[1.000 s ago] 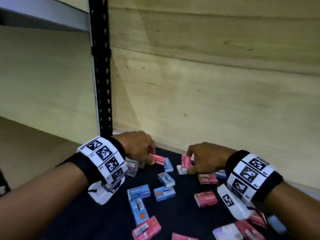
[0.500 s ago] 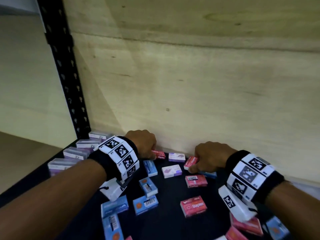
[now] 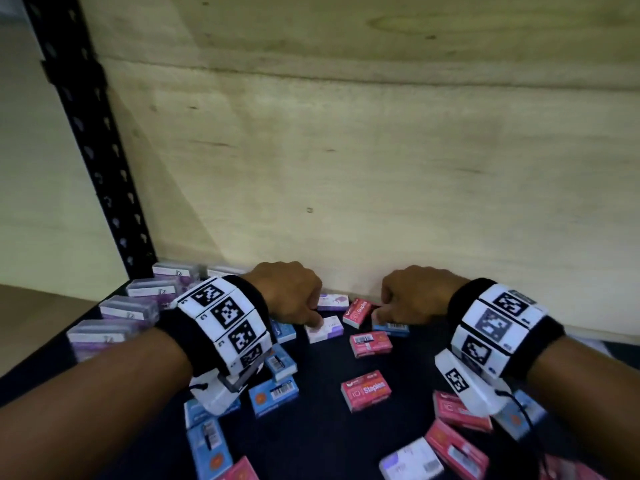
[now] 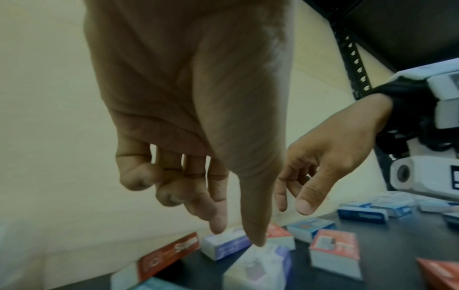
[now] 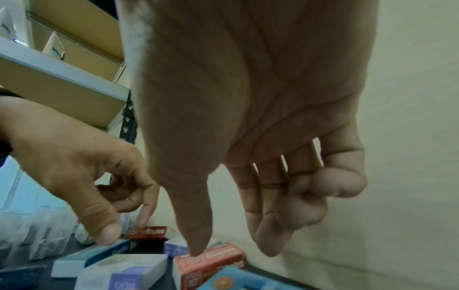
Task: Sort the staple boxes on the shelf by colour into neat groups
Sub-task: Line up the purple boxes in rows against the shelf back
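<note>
Black shelf board carries the scattered staple boxes, with a pale plywood back panel behind and a black perforated upright at the left.

Both hands reach to the back of the shelf, close to the panel. The left hand hangs palm down with its fingers loosely extended; its thumb tip touches the top of a white-and-purple box that lies flat just in front of it. It holds nothing. A second white-and-purple box lies against the panel behind that one.

The right hand also hangs loose, the little and ring fingers curled in and the others pointing down. Its thumb tip rests on a red box marked "Staples"; in the head view this box stands tilted between the 2 hands. The hand grips nothing. A blue box lies just under its knuckles.

Clear-wrapped purple boxes stand in a row along the left edge of the shelf. Blue boxes cluster under and in front of the left wrist. Red boxes lie in the middle, 1 with a barcode and 1 with its label up, and more red ones sit lower right beside another white-and-purple box.
</note>
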{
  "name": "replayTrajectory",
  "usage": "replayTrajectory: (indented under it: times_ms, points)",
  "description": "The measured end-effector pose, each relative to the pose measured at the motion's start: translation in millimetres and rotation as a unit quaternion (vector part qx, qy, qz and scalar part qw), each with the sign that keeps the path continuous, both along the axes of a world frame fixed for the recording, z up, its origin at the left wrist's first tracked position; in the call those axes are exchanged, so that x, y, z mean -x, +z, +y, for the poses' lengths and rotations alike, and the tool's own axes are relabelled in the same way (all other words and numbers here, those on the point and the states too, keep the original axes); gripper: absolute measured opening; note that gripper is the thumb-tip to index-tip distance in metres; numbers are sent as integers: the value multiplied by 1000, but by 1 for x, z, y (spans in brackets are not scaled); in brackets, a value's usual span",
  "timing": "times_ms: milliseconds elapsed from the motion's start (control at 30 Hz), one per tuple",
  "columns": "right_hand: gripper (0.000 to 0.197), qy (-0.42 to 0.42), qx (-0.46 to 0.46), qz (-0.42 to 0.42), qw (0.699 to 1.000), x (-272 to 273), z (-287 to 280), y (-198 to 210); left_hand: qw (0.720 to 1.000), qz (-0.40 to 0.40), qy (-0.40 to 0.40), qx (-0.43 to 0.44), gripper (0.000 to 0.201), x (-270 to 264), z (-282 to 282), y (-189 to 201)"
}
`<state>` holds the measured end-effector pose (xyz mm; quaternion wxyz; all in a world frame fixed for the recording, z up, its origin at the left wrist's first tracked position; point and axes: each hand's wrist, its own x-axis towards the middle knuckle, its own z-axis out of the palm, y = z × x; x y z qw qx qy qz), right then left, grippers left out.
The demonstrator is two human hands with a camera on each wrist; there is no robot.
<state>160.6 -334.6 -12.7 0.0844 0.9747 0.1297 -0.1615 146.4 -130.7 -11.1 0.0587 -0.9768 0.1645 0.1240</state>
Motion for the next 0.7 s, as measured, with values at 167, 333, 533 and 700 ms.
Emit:
replayTrajectory:
  times_ms: [167,333,533,700]
  points:
    - [48,-14,-3,-2,1000,19,-31,11,999,12,-47,10,38,15,-25,6]
    - [45,-57,-9,-7,998,44,-73,21,995,8,-92,26,33,30,-62,11]
    - [41,-124,7,-13,992,77,-135,28,988,-3,-151,38,36,42,-112,14]
    - [36,-187,5,-43,981,105,-189,27,980,-3,-187,61,34,47,-157,12]
